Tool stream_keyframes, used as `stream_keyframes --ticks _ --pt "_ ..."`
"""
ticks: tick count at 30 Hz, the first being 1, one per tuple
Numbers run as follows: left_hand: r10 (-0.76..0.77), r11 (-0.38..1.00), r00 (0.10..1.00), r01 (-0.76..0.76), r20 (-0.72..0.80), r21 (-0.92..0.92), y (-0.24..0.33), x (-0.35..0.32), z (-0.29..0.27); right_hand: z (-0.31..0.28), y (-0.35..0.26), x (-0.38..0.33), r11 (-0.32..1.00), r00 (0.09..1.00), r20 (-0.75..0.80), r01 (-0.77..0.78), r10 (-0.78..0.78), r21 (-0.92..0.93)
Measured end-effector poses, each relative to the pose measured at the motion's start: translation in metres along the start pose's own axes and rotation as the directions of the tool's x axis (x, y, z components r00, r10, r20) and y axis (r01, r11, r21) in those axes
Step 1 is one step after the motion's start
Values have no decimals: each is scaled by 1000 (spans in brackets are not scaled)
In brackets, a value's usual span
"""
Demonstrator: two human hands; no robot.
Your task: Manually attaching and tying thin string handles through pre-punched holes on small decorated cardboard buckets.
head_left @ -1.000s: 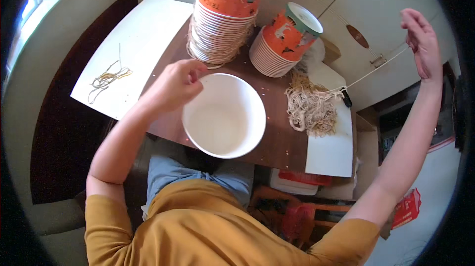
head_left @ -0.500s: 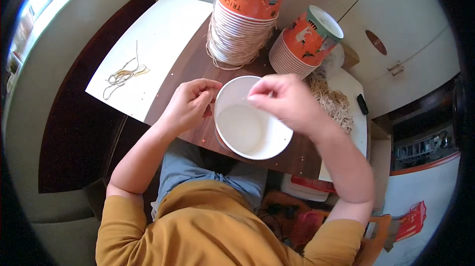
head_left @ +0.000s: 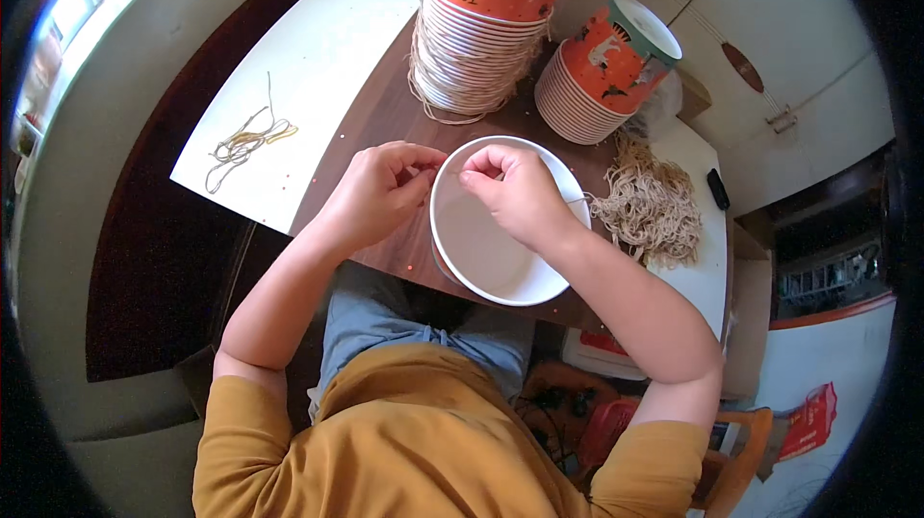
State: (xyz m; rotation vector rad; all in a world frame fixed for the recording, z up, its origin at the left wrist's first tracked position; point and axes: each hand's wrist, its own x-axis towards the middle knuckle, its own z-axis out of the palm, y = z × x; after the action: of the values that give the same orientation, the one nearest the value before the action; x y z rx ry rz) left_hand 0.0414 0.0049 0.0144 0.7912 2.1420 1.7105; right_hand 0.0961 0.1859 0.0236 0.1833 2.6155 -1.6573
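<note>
A white paper bucket (head_left: 486, 253) stands mouth up on the brown table in front of me. My left hand (head_left: 377, 193) is closed in a pinch against the outside of its left wall. Across the right rim reaches my right hand (head_left: 520, 195), its thumb and finger pinched together close to the inside of that same wall. What the fingertips hold is too small to make out. A thin strand shows at the right rim, leading toward a tangled heap of beige cords (head_left: 653, 205) at the right.
Behind stands a tall stack of orange-and-green printed buckets (head_left: 481, 51) with cords hanging round it. A shorter stack (head_left: 608, 65) is right of it. Several loose cords (head_left: 248, 142) lie on the white left tabletop. A small black object (head_left: 717, 189) sits at the right edge.
My right hand has moved left and deeper into the bucket, toward the wall by my left hand. The view has shifted slightly, uncovering more of the cord heap.
</note>
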Motion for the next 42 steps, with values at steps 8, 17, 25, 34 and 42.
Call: stream_keyframes --ticks 8,17,25,34,42 --pt "28 991 998 -34 53 126 1 2 -4 5 0 3 998 998 -25 -55 55 -5" --pt "97 962 987 -125 126 242 4 7 -8 8 -13 1 998 999 -17 -41 41 -39" --pt "324 824 945 -304 41 478 4 3 0 -16 -18 -5 994 981 175 -65 80 -87" --pt "-43 999 995 46 -89 23 -22 -4 -20 -158 34 -33 958 974 -224 -28 -38 -286" --pt "-101 991 993 94 -62 -96 -22 -10 -25 -217 139 -90 270 746 -657 -658 109 -703"
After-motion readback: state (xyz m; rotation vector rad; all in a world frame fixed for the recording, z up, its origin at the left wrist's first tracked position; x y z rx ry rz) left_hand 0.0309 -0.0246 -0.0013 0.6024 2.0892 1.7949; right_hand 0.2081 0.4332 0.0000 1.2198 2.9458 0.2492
